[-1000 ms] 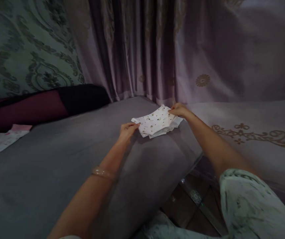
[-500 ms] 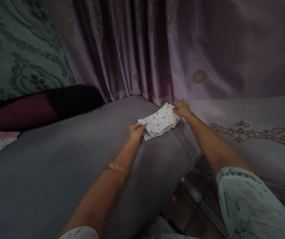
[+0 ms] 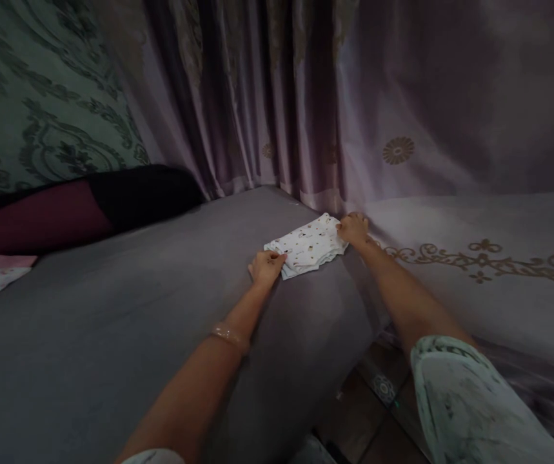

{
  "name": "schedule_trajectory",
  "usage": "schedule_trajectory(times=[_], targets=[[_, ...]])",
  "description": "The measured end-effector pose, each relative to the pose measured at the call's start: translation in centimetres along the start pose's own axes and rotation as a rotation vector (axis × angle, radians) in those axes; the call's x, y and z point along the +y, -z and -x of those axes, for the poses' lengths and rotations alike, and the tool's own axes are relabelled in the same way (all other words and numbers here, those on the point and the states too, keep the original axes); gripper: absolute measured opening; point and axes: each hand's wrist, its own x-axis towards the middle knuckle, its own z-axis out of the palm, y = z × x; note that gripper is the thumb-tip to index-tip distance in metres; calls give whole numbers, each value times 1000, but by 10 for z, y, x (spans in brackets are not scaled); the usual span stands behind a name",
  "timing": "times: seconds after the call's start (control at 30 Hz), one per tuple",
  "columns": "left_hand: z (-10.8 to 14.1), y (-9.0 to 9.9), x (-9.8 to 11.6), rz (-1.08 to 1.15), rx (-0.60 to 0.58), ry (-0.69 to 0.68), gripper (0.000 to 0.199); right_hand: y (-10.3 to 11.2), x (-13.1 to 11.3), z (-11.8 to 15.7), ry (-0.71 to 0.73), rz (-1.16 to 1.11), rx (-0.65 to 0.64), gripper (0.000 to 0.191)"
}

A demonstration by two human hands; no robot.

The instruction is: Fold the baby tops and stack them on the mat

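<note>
At my lower edge, the pale patterned right sleeve (image 3: 474, 399) is cut off, and only a sliver of the left sleeve (image 3: 155, 456) shows. Between them, a strip of tiled floor (image 3: 358, 412) is too dark to make out clearly.

Both bare forearms reach forward and inward. My left arm (image 3: 184, 386) wears a clear bracelet (image 3: 228, 335); its hand (image 3: 267, 267) pinches the near left corner of a white folded cloth (image 3: 306, 246), thumb on top, other fingers curled and partly hidden. My right arm (image 3: 412, 303) angles in from the other side, its hand (image 3: 354, 229) bent over the cloth's far right corner, gripping the edge with thumb and fingers; I can't see those fingertips fully.

The cloth, printed with small dark and tan figures, rests in layers on a grey padded surface (image 3: 136, 309), near its corner. Its lower layers are mostly covered. Half a second ago it looked more bowed; now it lies flatter, and the right hand sits slightly lower in view.

Well apart on the left, a pink-edged cloth (image 3: 0, 277) is cut off by the frame. Beyond it lies a maroon-and-black bundle (image 3: 78, 206). To the right spreads pale embroidered fabric (image 3: 436, 225). Farthest back hang purple curtains (image 3: 296, 116) beside green scrolled wallpaper (image 3: 25, 96).
</note>
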Motion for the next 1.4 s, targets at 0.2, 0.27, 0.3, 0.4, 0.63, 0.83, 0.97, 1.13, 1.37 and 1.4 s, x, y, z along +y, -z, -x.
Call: schedule_trajectory(times=[0.2, 0.27, 0.3, 0.4, 0.63, 0.83, 0.97, 1.13, 1.37, 1.4], targets=[[11, 16, 10, -252, 159, -110, 34, -18, -2, 11, -35, -66, 126, 37], [11, 16, 15, -282, 184, -190, 34, -16, -5, 14, 4, -98, 190, 37], [10, 16, 17, -295, 185, -225, 34, -15, -9, 16, 35, -112, 201, 38], [10, 11, 24, -327, 141, -324, 35, -12, -23, 21, 141, -156, 187, 40], [3, -6, 29, -397, 13, -480, 41, -7, -64, 35, 349, -221, 56, 51], [-11, -20, 30, -497, -84, -518, 51, -6, -81, 31, 413, -208, -45, 57], [-17, -28, 21, -556, -100, -565, 56, -16, -88, 30, 392, -212, -63, 55], [-20, -34, 6, -576, -127, -569, 60, -29, -93, 33, 344, -246, -8, 51], [-20, -30, 10, -581, -162, -569, 61, -29, -93, 28, 334, -289, -65, 52], [-19, -29, 12, -587, -161, -567, 61, -27, -91, 26, 334, -310, -107, 53]])
